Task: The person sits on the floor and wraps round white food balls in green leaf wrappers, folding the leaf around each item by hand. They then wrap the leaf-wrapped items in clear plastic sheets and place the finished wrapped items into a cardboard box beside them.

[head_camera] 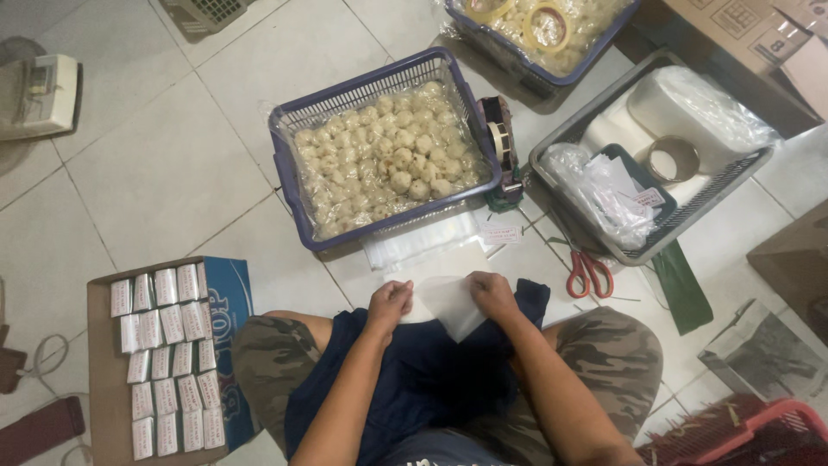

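So from the head cam I was looking straight down at someone sitting on the pale tiled floor (172, 164) in camouflage shorts, and both hands were on a thin white sheet of wrapping paper (448, 302) lying on the dark blue cloth over the lap. The left hand (390, 303) was curled shut, pinching the sheet's left edge, and the right hand (492, 293) was closed the same way on its right edge, so the paper sat stretched between them, just in front of the knees.

Right past the hands was a small stack of clear plastic bags (423, 246) on the floor, and touching that, the blue plastic mesh basket (297, 185) lined with plastic and packed with pale round dumpling balls (388, 168). A dark green tape dispenser (500, 151) stood against the basket's right side. Red-handled scissors (588, 273) lay on the floor near the right hand, next to a grey plastic tray (552, 147) holding white foam pieces, a tape ring and crumpled plastic.

Off by the left knee was a flat piece of brown cardboard (102, 380) with rows of small white wrapped packets (164, 362) lined up on it. A second blue basket of the same balls sat at the top edge of the view.
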The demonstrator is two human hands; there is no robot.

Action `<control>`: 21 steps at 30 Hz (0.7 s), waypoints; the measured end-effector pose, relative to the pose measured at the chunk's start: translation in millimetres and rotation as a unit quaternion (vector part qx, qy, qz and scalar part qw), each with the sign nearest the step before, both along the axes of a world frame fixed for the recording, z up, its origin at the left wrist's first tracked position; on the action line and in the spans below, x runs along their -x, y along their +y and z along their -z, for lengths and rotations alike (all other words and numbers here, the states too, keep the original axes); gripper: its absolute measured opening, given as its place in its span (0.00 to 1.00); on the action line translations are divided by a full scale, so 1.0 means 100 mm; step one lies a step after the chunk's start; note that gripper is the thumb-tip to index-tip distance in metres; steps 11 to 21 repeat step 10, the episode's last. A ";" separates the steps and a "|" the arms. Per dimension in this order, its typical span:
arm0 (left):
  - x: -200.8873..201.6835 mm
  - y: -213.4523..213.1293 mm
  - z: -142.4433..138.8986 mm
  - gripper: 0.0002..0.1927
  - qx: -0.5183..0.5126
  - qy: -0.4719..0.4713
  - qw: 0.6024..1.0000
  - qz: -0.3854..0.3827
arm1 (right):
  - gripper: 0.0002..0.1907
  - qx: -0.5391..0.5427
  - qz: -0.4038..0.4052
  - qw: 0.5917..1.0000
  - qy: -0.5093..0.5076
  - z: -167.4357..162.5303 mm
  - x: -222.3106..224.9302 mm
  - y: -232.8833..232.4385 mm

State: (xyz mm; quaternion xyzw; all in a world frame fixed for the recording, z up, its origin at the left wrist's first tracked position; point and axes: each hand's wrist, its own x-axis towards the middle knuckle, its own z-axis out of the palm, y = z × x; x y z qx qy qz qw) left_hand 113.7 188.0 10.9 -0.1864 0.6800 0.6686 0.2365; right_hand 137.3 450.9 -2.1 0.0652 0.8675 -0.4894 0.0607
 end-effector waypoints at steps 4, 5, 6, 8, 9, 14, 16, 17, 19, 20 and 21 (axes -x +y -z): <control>0.05 0.05 0.12 0.24 -0.026 0.050 0.998 0.028 | 0.10 0.078 -0.031 0.995 -0.060 0.03 0.03 0.02; 0.03 0.09 0.13 0.24 -0.014 0.027 0.999 0.044 | 0.12 0.078 -0.040 0.993 -0.076 0.04 0.02 0.02; 0.03 0.13 0.12 0.23 -0.003 0.005 0.998 0.060 | 0.12 0.112 -0.042 0.990 -0.072 0.06 -0.01 0.01; 0.03 0.20 0.12 0.21 0.014 -0.003 0.997 0.078 | 0.12 0.177 -0.045 0.981 -0.059 0.06 0.00 0.01; 0.02 0.22 0.15 0.20 0.022 0.006 0.997 0.078 | 0.12 0.162 -0.025 0.982 -0.097 0.05 -0.01 0.02; 0.01 0.23 0.19 0.19 0.029 0.016 0.996 0.078 | 0.14 0.147 -0.005 0.980 -0.134 0.05 -0.01 0.01; 0.01 0.23 0.19 0.19 0.029 0.016 0.996 0.078 | 0.14 0.147 -0.005 0.980 -0.134 0.05 -0.01 0.01; 0.01 0.23 0.19 0.19 0.029 0.016 0.996 0.078 | 0.14 0.147 -0.005 0.980 -0.134 0.05 -0.01 0.01; 0.01 0.23 0.19 0.19 0.029 0.016 0.996 0.078 | 0.14 0.147 -0.005 0.980 -0.134 0.05 -0.01 0.01; 0.01 0.23 0.19 0.19 0.029 0.016 0.996 0.078 | 0.14 0.147 -0.005 0.980 -0.134 0.05 -0.01 0.01; 0.01 0.23 0.19 0.19 0.029 0.016 0.996 0.078 | 0.14 0.147 -0.005 0.980 -0.134 0.05 -0.01 0.01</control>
